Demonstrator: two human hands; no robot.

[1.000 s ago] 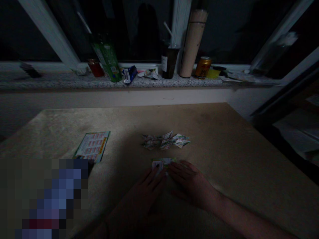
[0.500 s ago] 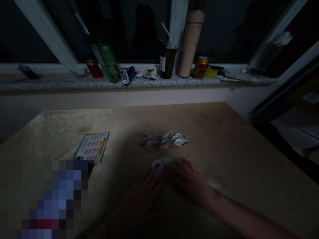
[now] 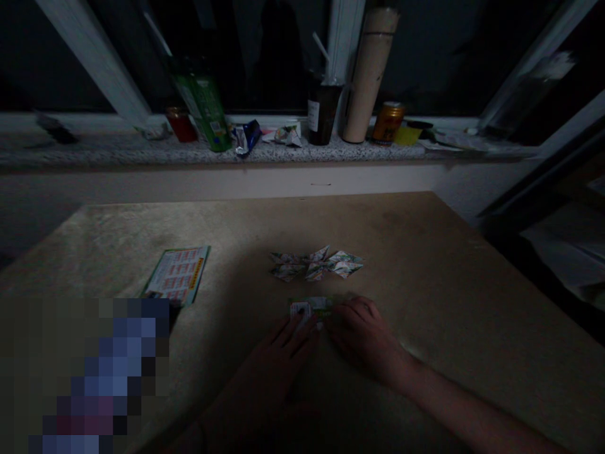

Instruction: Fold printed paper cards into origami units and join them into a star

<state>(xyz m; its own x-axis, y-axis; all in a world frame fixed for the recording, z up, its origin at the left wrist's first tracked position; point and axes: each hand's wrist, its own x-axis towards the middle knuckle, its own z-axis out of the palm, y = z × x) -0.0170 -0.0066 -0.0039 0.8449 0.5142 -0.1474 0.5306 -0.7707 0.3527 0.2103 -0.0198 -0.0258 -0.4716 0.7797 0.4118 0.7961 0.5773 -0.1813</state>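
Note:
A small folded piece of printed paper (image 3: 309, 308) lies on the tan table (image 3: 425, 265) in dim light. My left hand (image 3: 278, 362) lies flat with its fingertips pressed on the paper's left part. My right hand (image 3: 363, 334) presses the right part with curled fingers. Just beyond the paper sits a cluster of finished folded paper shapes (image 3: 316, 263), apart from both hands.
A printed leaflet (image 3: 177, 274) lies at the left of the table. The stone window sill (image 3: 118, 151) behind carries a green bottle (image 3: 203, 107), a red jar (image 3: 181, 126), a dark cup with a straw (image 3: 322, 110), a tall beige flask (image 3: 366, 75), an orange can (image 3: 386, 123) and wrappers.
Both hands stay on the small folded paper with only slight finger shifts; the view has tilted a little.

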